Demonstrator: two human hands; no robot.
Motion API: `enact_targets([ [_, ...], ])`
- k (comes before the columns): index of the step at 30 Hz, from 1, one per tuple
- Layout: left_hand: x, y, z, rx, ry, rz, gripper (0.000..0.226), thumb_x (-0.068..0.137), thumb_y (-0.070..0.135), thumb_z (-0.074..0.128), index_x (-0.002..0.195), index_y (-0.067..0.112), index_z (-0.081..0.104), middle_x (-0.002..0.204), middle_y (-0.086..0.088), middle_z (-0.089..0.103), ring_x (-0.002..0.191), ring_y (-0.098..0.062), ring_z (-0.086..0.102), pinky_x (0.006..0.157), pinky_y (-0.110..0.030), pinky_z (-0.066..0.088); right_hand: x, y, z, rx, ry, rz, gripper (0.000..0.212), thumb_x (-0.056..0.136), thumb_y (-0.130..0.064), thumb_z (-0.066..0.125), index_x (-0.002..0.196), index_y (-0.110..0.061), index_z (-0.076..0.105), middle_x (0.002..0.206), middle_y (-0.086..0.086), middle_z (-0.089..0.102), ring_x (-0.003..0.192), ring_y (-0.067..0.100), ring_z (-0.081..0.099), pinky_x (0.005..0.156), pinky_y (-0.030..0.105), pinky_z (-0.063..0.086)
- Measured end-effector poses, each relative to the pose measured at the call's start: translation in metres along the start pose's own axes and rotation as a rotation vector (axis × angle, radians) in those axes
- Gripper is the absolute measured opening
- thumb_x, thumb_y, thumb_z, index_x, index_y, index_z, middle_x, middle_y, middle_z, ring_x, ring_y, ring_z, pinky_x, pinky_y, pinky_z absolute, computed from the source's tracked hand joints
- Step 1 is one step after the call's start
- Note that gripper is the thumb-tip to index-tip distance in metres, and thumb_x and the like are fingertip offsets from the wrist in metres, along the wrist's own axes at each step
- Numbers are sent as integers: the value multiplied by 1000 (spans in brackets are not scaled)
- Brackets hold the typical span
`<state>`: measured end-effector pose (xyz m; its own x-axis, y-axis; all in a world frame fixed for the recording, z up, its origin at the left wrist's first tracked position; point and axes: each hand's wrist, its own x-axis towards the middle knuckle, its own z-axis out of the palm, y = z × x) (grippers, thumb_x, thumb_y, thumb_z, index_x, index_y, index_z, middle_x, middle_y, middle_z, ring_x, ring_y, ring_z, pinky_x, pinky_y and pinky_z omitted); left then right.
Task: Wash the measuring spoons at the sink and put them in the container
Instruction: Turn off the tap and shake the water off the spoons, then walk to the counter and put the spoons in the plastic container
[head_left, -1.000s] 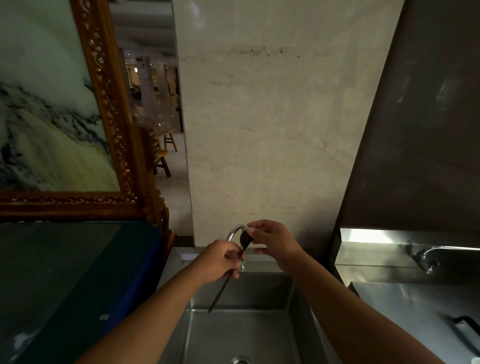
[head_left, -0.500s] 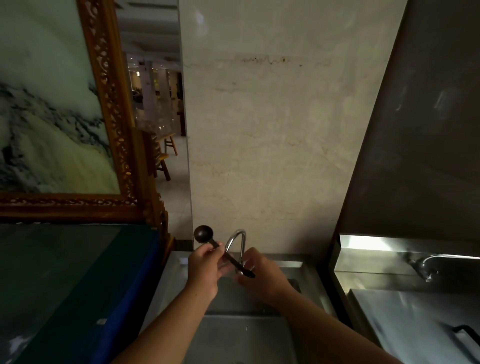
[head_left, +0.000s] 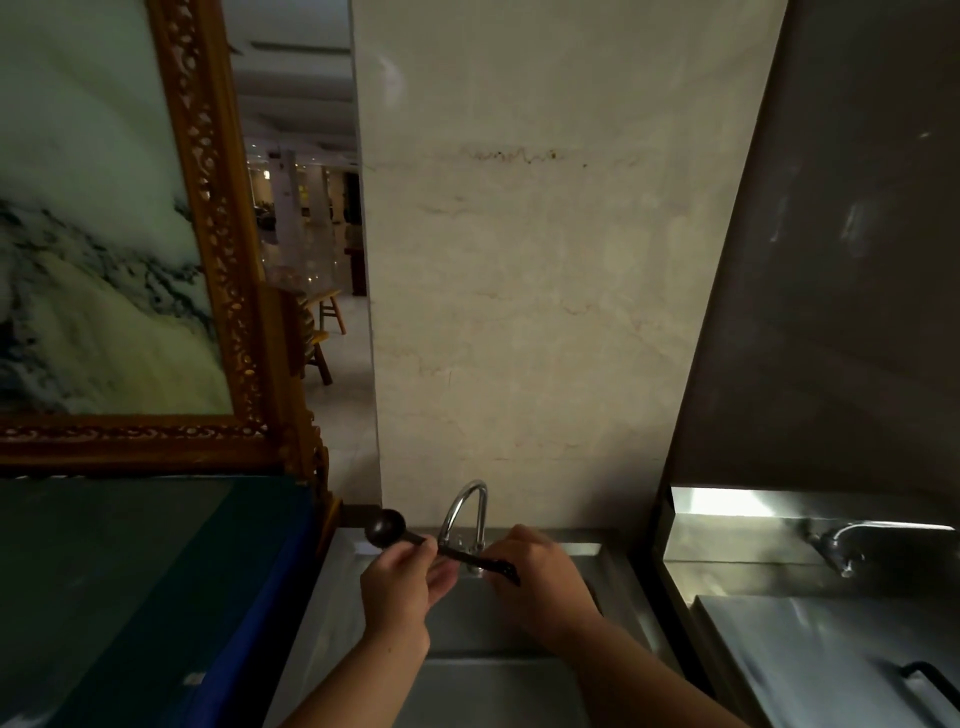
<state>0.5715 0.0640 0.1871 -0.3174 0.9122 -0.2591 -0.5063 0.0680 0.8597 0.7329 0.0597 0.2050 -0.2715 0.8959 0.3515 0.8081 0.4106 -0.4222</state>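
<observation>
- My left hand (head_left: 397, 582) is clamped on the measuring spoon (head_left: 436, 545) about mid-handle; thumb & fingers wrapped round it.
- My right hand (head_left: 535, 571) is at the other end of the handle, fingers curled at the tail end, looks like rubbing or pinching it; I take it as gripping the spoon too, but can't see the fingertips properly.
- Spoon is dark, lying roughly level across both hands. Bowl sticks out past my left hand, up & to the left; tail end pokes out over my right.
- What changed: a sec ago the spoon hung near upright, bowl up by the spout w/ my right hand on the bowl, handle pointing down into the basin. Since then I've swung it sideways, so bowl is now left & my right hand has slid to the handle end.
- Meaning for the task, my guess: bowl is done, now scrubbing the handle. So still in the wash step for this spoon, not near stowing.
- Faucet (head_left: 462, 514) is just behind the handle, spout curving over it. Can't tell if water is running; too dim.
- Sink (head_left: 337, 587) is below both hands, steel basin, drain out of view now.
- Blue-edged bench (head_left: 156, 597) to my left, 2nd steel sink & tap to the right.
- No container in view, no other spoons visible either.
</observation>
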Motion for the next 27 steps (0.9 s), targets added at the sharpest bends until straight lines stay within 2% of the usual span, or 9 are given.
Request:
enact_targets([
  [3, 0, 0, -5, 0, 10, 25, 8, 89, 3, 62, 81, 3, 65, 67, -11, 75, 64, -21, 75, 51, -29, 59, -2, -8, 3, -50, 17, -26, 18, 84, -27, 58, 101, -26, 65, 102, -3, 62, 96, 19, 59, 75, 30, 48],
  [7, 4, 5, -17, 1, 18, 37, 10, 89, 5, 63, 79, 3, 65, 71, -13, 76, 69, -24, 75, 53, -30, 59, 3, -22, 6, -99, 37, -71, 15, 87, -29, 56, 99, -26, 64, 103, -5, 62, 96, 16, 58, 71, 26, 46],
  [9, 6, 9, -31, -12, 53, 51, 13, 89, 3, 64, 75, 4, 65, 63, -10, 74, 63, -22, 75, 49, -28, 58, 6, -32, 12, -88, 31, -95, 13, 87, -29, 57, 98, -25, 64, 101, -5, 62, 96, 16, 58, 68, 23, 42],
  [12, 3, 19, -62, -35, 119, 64, 14, 89, 1, 62, 76, 4, 64, 57, -8, 73, 57, -19, 73, 46, -26, 56, 12, -54, 30, -72, 0, -164, 13, 86, -29, 57, 96, -25, 64, 101, -4, 63, 96, 17, 59, 73, 26, 47],
  [14, -2, 27, -85, -49, 194, 76, 14, 90, 2, 61, 76, 4, 64, 58, -8, 72, 56, -19, 72, 46, -27, 56, 15, -71, 46, -39, -41, -227, 12, 87, -29, 57, 95, -24, 65, 101, -3, 63, 96, 18, 60, 75, 30, 51],
  [18, -24, 49, -144, -91, 406, 120, 12, 89, 5, 63, 78, 7, 62, 75, -18, 69, 65, -25, 71, 52, -32, 59, 18, -119, 87, 44, -121, -387, 11, 88, -31, 57, 96, -27, 63, 100, -4, 62, 93, 16, 60, 73, 32, 53],
  [21, -56, 64, -194, -161, 580, 204, 17, 91, 3, 61, 75, 8, 58, 72, -19, 64, 55, -21, 71, 43, -26, 56, 14, -166, 119, 115, -183, -565, 12, 86, -27, 59, 95, -24, 66, 98, -1, 63, 95, 19, 60, 75, 32, 50],
  [25, -121, 76, -263, -188, 770, 295, 20, 92, 3, 59, 73, 5, 55, 70, -18, 62, 57, -23, 70, 46, -25, 56, -15, -240, 154, 226, -290, -781, 11, 84, -29, 61, 91, -22, 66, 96, 0, 64, 97, 20, 59, 77, 33, 50],
  [27, -158, 77, -293, -203, 862, 351, 21, 93, 2, 57, 72, 5, 54, 69, -18, 59, 50, -17, 69, 45, -23, 57, -39, -275, 168, 272, -330, -874, 12, 85, -31, 59, 91, -22, 65, 97, 0, 63, 97, 20, 58, 76, 34, 49],
])
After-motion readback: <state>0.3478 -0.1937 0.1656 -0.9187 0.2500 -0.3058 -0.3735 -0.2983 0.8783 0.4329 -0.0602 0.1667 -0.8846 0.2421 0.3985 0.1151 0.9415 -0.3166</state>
